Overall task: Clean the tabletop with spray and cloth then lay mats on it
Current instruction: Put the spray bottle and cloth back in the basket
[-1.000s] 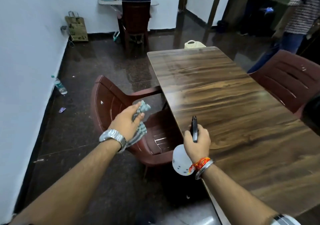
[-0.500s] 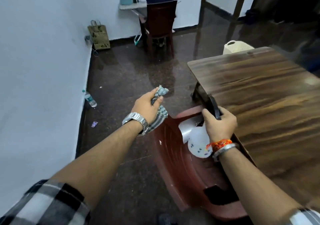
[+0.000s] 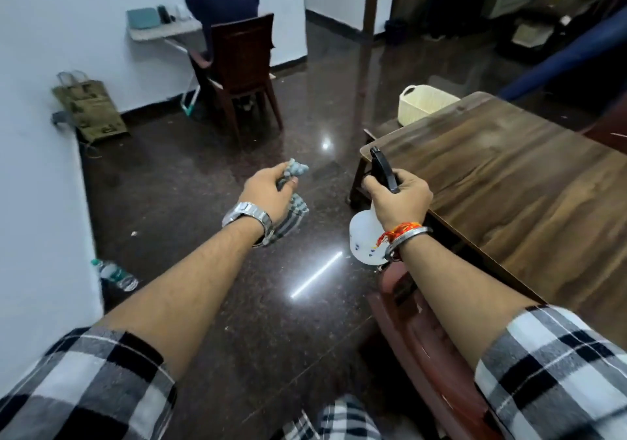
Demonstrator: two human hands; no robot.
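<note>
Desk [image 3: 509, 181] sat to the right of frame, dark wood-grain top, bare as far as visible; near corner just beside the right hand. No mats in view anywhere.

Red chair [image 3: 424, 354] was tucked at the desk's near edge, under the right forearm. Floor was dark polished stone, with a cream basket [image 3: 422, 103] past the desk's far corner. Another person sat at a wall shelf at the back, facing away.

Spray bottle [image 3: 364, 236]: white body hung below the right wrist, black trigger head above the knuckles, nozzle pointing up and away, roughly toward the desk corner. Right hand [image 3: 398, 198] was closed around the neck and trigger. Bottle was off the desk edge, over the floor and chair, not over the top.

Cloth [image 3: 293, 198]: checked, bunched in the left hand [image 3: 268, 190], which was closed on it, out over the floor, well apart from the desk.

Judgement: cleaning step, early. Tools were in hand, but no wet patch or wipe marks that I could make out on the wood. Next move calls for swinging the nozzle over the top and pulling the trigger, then bringing the cloth across to wipe. Mats come after, and need fetching from somewhere out of frame.
</note>
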